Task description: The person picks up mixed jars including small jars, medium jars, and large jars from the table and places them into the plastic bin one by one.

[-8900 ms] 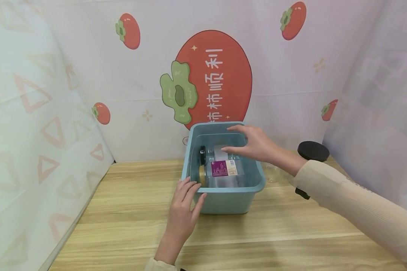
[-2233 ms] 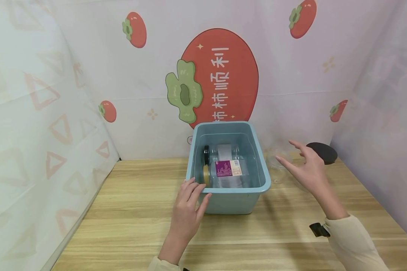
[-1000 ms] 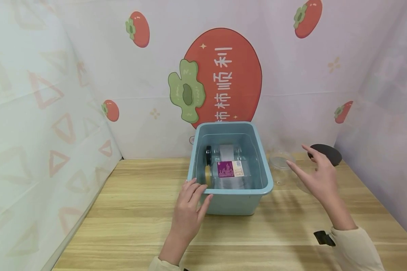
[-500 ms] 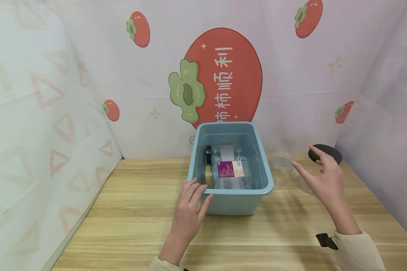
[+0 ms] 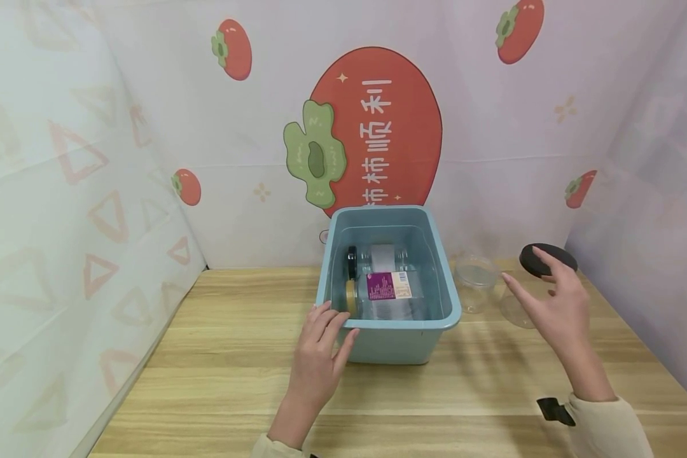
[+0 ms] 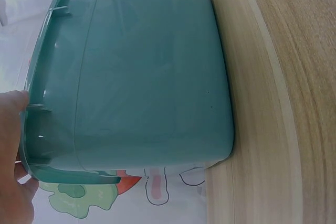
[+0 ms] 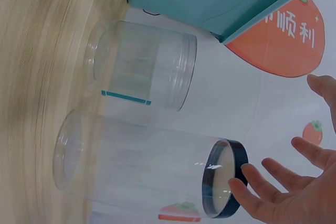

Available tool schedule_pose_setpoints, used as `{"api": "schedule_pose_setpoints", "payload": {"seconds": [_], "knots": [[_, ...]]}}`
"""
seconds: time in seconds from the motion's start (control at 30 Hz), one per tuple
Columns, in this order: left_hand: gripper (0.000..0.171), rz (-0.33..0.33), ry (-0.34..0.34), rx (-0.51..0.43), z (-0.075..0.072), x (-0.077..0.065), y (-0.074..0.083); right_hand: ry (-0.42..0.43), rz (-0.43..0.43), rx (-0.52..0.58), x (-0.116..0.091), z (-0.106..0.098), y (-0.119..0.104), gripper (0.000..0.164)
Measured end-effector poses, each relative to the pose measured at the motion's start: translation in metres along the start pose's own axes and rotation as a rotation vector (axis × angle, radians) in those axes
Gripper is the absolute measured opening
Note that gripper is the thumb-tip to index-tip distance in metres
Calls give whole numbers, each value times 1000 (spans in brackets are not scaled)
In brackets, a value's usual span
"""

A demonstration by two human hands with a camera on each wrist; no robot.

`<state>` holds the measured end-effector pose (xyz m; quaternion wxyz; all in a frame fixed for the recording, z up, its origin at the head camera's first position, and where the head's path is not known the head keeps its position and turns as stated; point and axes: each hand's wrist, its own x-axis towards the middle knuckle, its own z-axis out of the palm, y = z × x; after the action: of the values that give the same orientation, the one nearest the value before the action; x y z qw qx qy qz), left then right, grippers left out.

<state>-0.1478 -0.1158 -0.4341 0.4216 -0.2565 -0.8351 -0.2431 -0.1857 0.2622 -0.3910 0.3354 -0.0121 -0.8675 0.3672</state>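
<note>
My left hand (image 5: 317,350) grips the near left corner of the blue plastic tub (image 5: 392,346), its fingers over the rim and thumb outside. The left wrist view shows the tub's outer wall (image 6: 147,82) beside that hand. Inside the tub two clear jars lie on their sides: a black-lidded jar (image 5: 382,257) and a gold-lidded jar (image 5: 386,289) with a purple label. My right hand (image 5: 567,312) is empty, thumb and fingers spread, near the lid of a tall clear jar (image 5: 515,313). That jar's black lid (image 7: 237,182) sits right by the fingertips in the right wrist view.
A shorter clear jar (image 5: 474,286), open-topped, stands upright between the tub and the tall jar. Everything is on a wooden table (image 5: 235,356). A white cloth backdrop (image 5: 252,127) with persimmon prints rises behind, and cloth sides hang left and right.
Earlier my right hand was over the tub; it has since moved right to the tall black-lidded jar, lately drifting slightly right. The left hand stays on the tub's rim.
</note>
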Motion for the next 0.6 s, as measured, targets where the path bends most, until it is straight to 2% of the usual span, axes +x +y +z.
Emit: {"api": "schedule_pose_setpoints", "payload": {"seconds": [0.6], "knots": [[46, -2, -3, -2, 0, -1, -1, 86, -29, -38, 4, -3, 14, 69]]}}
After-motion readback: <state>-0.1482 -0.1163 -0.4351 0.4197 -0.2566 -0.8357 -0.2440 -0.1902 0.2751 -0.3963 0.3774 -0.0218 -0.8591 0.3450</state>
